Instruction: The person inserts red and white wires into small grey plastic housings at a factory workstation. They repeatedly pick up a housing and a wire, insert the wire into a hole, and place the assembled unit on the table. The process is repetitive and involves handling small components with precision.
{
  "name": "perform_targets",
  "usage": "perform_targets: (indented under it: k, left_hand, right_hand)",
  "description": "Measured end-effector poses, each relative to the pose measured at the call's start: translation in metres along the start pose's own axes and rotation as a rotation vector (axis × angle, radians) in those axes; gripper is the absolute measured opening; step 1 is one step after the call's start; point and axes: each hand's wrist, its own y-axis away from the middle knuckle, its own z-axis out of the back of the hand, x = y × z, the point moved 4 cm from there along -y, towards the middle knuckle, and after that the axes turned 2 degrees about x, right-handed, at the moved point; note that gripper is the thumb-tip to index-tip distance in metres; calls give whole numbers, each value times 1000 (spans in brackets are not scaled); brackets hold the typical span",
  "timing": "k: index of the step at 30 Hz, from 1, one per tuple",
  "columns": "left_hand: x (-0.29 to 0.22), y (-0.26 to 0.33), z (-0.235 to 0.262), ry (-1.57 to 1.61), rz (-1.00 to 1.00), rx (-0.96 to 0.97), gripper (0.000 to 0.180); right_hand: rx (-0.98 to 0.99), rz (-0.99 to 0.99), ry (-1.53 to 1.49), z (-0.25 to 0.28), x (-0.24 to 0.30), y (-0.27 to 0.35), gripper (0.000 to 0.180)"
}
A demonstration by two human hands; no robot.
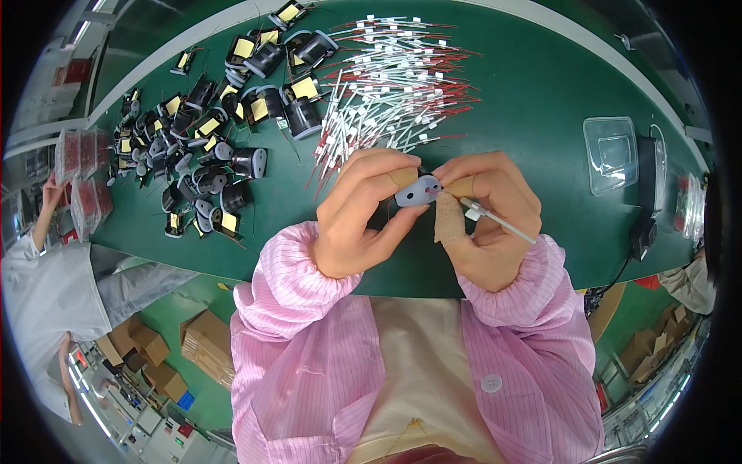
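My left hand [359, 209] is closed around a small part with a grey oval end cap [417, 192], which has dark round holes in its face. My right hand [491, 209] pinches a thin white wire lead [502, 222] with a white tag, its end at the hole on the cap's right side. Tape wraps some fingertips of both hands. The rest of the part is hidden by my left fingers. Just beyond my hands lies a wide pile of white and red wire leads [394, 97]. To the left is a heap of black cylindrical parts [249, 162] with grey caps and yellow patches.
A clear plastic tray [610, 155] lies at the right of the green table [533, 93], beside a black device [651, 178] with a cable. Another person [58, 301] stands at the far left by stacked clear boxes of red pieces [81, 155]. Cardboard boxes [207, 346] sit on the floor.
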Motion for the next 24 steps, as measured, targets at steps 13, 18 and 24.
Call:
perform_targets:
  k: [13, 18, 24]
  left_hand:
    - [0, 0, 0, -8, -2, -7, 41]
    - [0, -1, 0, -32, -8, 5, 41]
    - [0, 0, 0, -34, -12, 3, 41]
  right_hand:
    - [15, -20, 39, 0, 2, -1, 17]
    - [23, -27, 40, -1, 4, -1, 17]
    - [26, -50, 32, 0, 3, -2, 17]
